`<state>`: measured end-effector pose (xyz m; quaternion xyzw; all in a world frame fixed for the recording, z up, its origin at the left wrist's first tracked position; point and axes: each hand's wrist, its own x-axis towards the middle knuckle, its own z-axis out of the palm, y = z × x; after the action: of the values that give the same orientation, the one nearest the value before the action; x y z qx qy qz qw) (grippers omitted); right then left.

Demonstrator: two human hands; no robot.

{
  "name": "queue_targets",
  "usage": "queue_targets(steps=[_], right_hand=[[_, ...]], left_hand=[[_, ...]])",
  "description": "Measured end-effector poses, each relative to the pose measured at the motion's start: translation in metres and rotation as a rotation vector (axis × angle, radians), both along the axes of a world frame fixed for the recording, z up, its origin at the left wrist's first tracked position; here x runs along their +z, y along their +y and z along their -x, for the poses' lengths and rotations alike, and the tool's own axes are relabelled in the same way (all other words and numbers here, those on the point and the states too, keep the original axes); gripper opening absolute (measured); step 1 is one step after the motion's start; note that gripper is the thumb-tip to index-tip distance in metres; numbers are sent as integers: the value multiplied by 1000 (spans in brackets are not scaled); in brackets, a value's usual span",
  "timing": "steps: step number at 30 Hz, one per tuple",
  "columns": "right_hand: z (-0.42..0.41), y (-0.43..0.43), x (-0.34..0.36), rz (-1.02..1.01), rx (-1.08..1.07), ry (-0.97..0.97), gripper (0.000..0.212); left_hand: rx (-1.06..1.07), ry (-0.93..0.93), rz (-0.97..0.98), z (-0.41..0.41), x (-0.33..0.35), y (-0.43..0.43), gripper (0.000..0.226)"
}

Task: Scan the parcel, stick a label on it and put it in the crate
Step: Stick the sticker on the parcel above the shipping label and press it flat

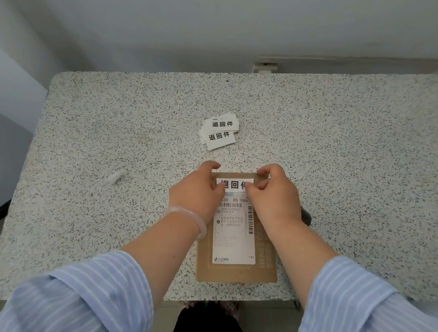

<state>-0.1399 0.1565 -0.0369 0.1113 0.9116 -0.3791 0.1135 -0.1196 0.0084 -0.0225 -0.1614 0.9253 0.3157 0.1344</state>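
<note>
A flat brown cardboard parcel (263,269) lies on the speckled table near its front edge, with a white shipping slip on top. Across the parcel's far end sits a white label (234,184) with black characters. My left hand (197,190) rests on the label's left end and the parcel's far left corner. My right hand (275,196) pinches the label's right end between thumb and fingers. No crate is in view.
A small pile of spare labels (219,133) lies further back on the speckled table (345,149). A crumpled strip of backing paper (113,178) lies to the left. A dark object (305,216) peeks out behind my right wrist.
</note>
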Motion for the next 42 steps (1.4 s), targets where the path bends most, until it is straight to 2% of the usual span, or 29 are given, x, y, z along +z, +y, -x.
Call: queue_targets(steps=[3,7,12,19,22,25,30,35,42], right_hand=[[1,3,-1,1,-21,-18,31],[-1,7,-3,30,-87,-77,34],[-2,6,-4,40,-107,-95,31],[1,4,-4,36,-147,-108,33],[-1,5,-4,67,-156,-68,26],[-11,7,-3,26,-62,18,19],[-41,18,1,-137,182,144,42],[-73,29,-1,-202,374,-13,63],[-57,21,3,-234,407,-112,74]], left_hand=[[42,-9,-68,1,-2,-3,41],[194,-16,-263,-1,-6,-6,40],[372,9,-421,2,-8,-4,30],[348,48,-394,2,-14,-4,22],[251,75,-344,-4,-13,-5,23],[82,105,-281,-16,-13,-9,35],[-135,133,-39,-45,-16,-20,66],[-287,-8,23,-74,-24,-26,77],[-357,-102,25,-48,-23,-27,104]])
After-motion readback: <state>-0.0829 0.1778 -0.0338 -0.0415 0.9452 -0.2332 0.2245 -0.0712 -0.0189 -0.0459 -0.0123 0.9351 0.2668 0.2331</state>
